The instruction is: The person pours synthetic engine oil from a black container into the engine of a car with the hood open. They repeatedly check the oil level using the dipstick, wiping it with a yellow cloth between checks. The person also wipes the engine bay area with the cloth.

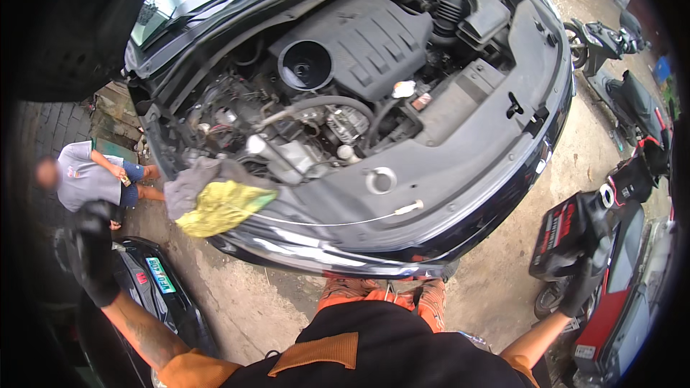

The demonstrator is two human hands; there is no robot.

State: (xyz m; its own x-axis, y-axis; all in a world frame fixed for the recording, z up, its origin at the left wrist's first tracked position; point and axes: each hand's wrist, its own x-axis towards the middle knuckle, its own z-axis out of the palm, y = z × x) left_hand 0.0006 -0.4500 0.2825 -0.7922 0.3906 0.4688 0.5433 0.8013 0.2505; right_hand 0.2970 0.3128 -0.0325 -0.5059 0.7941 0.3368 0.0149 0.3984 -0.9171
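My right hand (585, 275), in a black glove, is raised at the right around the handle side of a black plastic jug (555, 240). The jug bears a red and white label, and a pale ring rims its mouth. On the left my left hand (94, 253), also black-gloved, is lifted and blurred; its fingers cannot be made out clearly. Between my hands lies a car's open engine bay. A black funnel (305, 66) stands beside the plastic engine cover (366, 37). A dipstick (408, 207) lies across the front panel, its far end at a yellow cloth (223, 207).
A grey rag (197, 180) lies by the yellow cloth on the car's front corner. At left a person (91, 175) is near a parked dark vehicle (145, 275). Motorcycles (609, 40) line the right side. The car's front bumper (334, 264) is close to my legs.
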